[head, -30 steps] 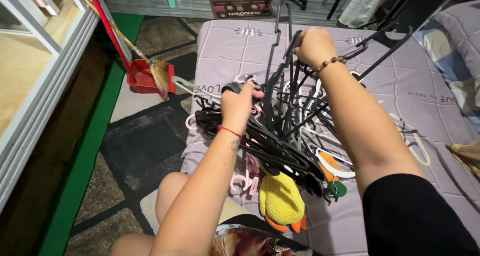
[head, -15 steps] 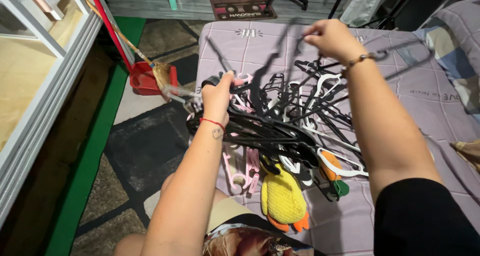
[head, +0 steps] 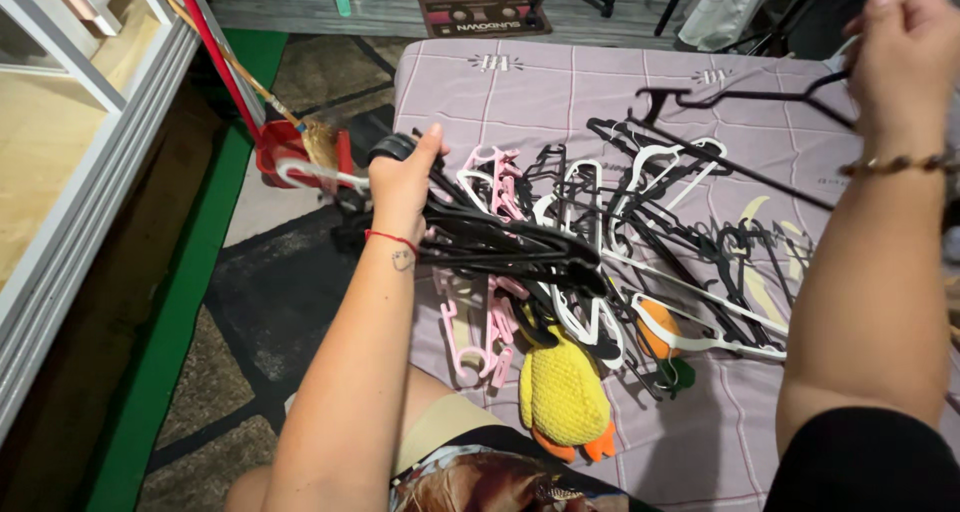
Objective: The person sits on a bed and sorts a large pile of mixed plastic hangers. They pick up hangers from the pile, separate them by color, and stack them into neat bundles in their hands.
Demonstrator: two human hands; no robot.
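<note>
Red dustpan (head: 285,157) on floor off bed's left edge. Left hand (head: 402,177) clenched round bundle of black hangers (head: 500,247) above tangled hanger pile (head: 640,232). Yellow plush duck (head: 563,397) near front edge. Right hand (head: 900,37) gripping single black hanger (head: 745,97), raised over bare purple bedsheet (head: 560,82).

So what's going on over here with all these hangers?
A person sits at the edge of a bed covered in a lilac sheet, sorting a tangled pile of hangers. The left hand grips a bunch of black hangers by their hooks at the bed's edge. The right hand holds a single black hanger lifted clear of the pile. A yellow knitted duck toy lies near the person's lap, and a red dustpan stands on the floor.
</note>
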